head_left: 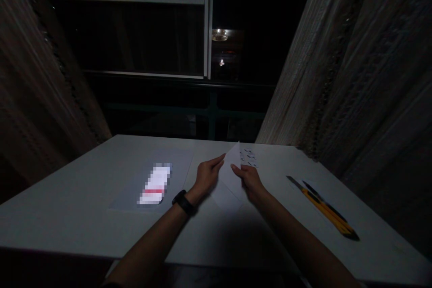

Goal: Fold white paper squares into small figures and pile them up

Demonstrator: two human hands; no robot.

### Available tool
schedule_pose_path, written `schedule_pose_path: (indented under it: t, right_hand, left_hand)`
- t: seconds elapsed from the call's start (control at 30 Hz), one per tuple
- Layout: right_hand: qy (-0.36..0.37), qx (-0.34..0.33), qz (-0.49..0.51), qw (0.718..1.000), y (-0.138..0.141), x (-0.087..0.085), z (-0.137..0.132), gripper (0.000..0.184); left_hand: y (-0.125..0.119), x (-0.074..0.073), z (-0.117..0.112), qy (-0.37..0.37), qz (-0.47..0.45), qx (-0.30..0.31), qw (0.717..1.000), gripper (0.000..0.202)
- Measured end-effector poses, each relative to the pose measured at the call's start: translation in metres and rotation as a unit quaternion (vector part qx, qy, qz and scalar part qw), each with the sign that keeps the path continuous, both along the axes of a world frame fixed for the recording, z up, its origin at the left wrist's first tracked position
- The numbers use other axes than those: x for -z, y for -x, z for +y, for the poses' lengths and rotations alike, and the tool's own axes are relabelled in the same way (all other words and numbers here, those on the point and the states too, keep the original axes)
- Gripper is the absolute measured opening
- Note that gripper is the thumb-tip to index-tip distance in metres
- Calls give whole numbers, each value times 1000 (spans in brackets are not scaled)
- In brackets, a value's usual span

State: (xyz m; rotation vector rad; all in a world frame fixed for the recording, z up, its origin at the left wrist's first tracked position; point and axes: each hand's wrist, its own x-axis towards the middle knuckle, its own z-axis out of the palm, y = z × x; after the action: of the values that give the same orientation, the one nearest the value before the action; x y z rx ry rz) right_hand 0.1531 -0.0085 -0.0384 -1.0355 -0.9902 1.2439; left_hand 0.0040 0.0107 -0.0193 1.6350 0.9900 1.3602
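Observation:
Both of my hands grip a folded white sheet of paper (231, 175) above the middle of the table. My left hand (206, 175) pinches its left edge, thumb and forefinger reaching along the paper; a dark watch (184, 202) is on that wrist. My right hand (250, 181) holds the right side with the thumb pressed on the face of the paper and the other fingers behind it. The sheet comes to a point at the top. Behind it, partly hidden, lies a paper with small dark marks (249, 157).
A lit phone (155, 184), its screen blurred, rests on a pale sheet (125, 198) at left. To the right lie a yellow utility knife (326, 213) and a dark pen (320, 200). The white table (67, 216) stands before a dark window (135, 36) between curtains (297, 63).

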Motion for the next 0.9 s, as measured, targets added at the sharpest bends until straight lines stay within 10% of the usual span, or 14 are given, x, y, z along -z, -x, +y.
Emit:
schedule_pose_path:
  t: [0.9]
  right_hand:
    - [5,103,-13,995,-14,-8,7,28]
  left_hand:
    - [5,-3,2,-39,129,72,988,32]
